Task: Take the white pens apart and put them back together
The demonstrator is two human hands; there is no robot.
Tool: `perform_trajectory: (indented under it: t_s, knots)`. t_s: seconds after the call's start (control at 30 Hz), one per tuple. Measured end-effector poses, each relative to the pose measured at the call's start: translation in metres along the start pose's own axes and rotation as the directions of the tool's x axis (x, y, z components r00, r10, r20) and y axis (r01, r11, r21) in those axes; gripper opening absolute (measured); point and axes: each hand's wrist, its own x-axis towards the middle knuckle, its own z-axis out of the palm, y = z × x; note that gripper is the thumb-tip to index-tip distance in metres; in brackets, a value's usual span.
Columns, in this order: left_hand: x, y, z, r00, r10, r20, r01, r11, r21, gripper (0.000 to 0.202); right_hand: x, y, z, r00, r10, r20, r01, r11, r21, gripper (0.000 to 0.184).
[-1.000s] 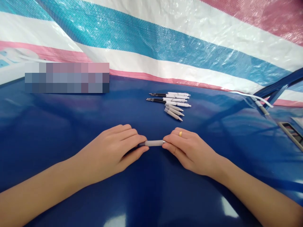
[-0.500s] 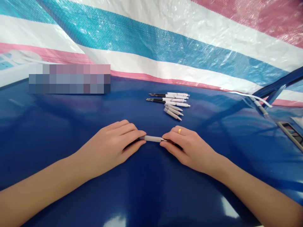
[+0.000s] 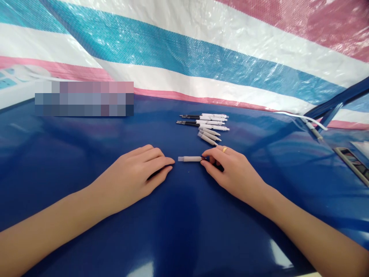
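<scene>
My right hand [image 3: 227,165] pinches the tip end of a pen's grey lower barrel [image 3: 192,159] between thumb and forefinger. The barrel lies level, close over or on the table, and its clear narrower end points left. My left hand [image 3: 147,167] rests just left of that end, apart from it, with fingers stretched out and nothing visible between them. Beyond my right hand lie several similar grey pen barrels [image 3: 208,137]. Farther back are several white pen upper barrels [image 3: 213,122] with black refills [image 3: 190,116] sticking out to the left.
The glossy blue table [image 3: 178,231] reaches back to a striped plastic sheet [image 3: 190,50]. A blurred-out block [image 3: 83,99] is at the back left. At right are a white cable [image 3: 302,115], a blue metal bar [image 3: 340,96] and a grey-framed object [image 3: 350,163].
My left fingers have let go of the barrel's left end and drawn slightly left. My right hand has moved the barrel a little away from me, uncovering its clear end.
</scene>
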Motion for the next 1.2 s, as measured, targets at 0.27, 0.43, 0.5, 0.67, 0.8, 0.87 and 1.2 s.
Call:
perform_trajectory:
  t_s: [0.27,0.43,0.5,0.67,0.8,0.87,1.2]
  knots:
    - [0.0,0.0,-0.002,1.0,0.008,-0.012,-0.008,1.0,-0.014,0.022,0.002,-0.001,0.0,0.998,0.061,0.012,-0.061,0.998,-0.006,0.011]
    - [0.002,0.002,-0.003,1.0,-0.005,-0.005,0.005,1.0,-0.017,0.024,0.003,0.002,-0.001,0.992,0.121,-0.032,-0.123,0.989,-0.077,0.012]
    - [0.002,0.002,-0.003,1.0,-0.01,-0.003,0.01,1.0,-0.021,0.024,0.003,0.005,-0.001,0.988,0.128,-0.081,-0.137,0.984,-0.116,0.011]
    - [0.001,0.002,-0.004,1.0,-0.018,-0.003,0.018,1.0,-0.017,0.025,0.004,0.013,0.003,0.964,0.075,-0.254,-0.125,0.974,-0.187,0.038]
    - [0.0,0.001,-0.003,1.0,-0.016,0.004,0.016,1.0,-0.015,0.025,0.007,0.019,0.007,0.96,0.122,-0.252,-0.168,0.972,-0.166,0.065]
    - [0.0,0.001,-0.003,1.0,-0.014,0.004,0.014,1.0,-0.015,0.025,0.008,0.021,0.008,0.959,0.148,-0.241,-0.191,0.967,-0.166,0.065]
    - [0.002,0.001,-0.003,1.0,-0.01,-0.016,0.01,1.0,-0.02,0.027,0.015,0.031,0.007,0.983,0.055,-0.172,-0.075,0.99,-0.116,0.031]
